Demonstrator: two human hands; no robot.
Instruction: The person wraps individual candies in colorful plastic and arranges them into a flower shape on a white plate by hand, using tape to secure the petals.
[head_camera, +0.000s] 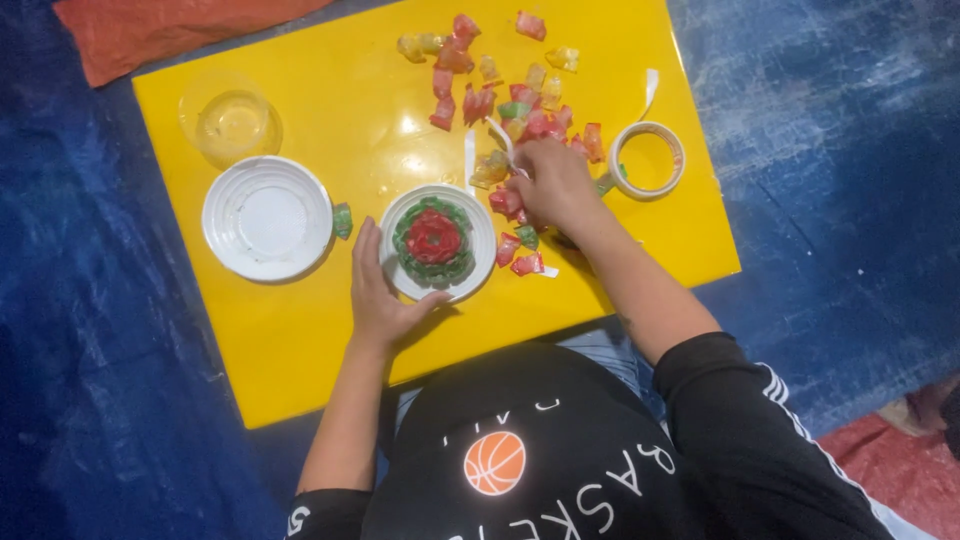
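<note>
left hand (380, 290): lies flat and spread on the table (300, 350), thumb and fingers cupping the near-left rim of the plate (480, 235); it steadies the plate and pinches nothing.
right hand (555, 185): knuckles up, fingers curled down among the wrappers (520, 100); it seems to pinch a red piece near a white strip (500, 135), but the fingertips are hidden, so I cannot tell for sure.
flower (433, 240): a red centre ringed with green folded pieces, sitting in the middle of the plate, just right of the left hand.
risk, flower: the folded rings look only loosely held; a push from the left hand on the rim, or a piece pressed in too hard, could spring them apart.
risk, wrappers: the right forearm lies over the pieces by the plate; a sweep of it could scatter them or knock some off the near edge.
risk, cup (230, 120): clear and light, near the far-left corner; a bump to the table could tip it.
risk, tape (648, 160): the loose strips could stick to wrappers or fingers.
count, plates: two, one with the flower, one bare lid (268, 218) to its left.
count, cup: one.
count, tape roll: one.
count, white strips: about three in view.
count, wrappers: roughly thirty loose, red, yellow and green; they overlap too much to count exactly.
</note>
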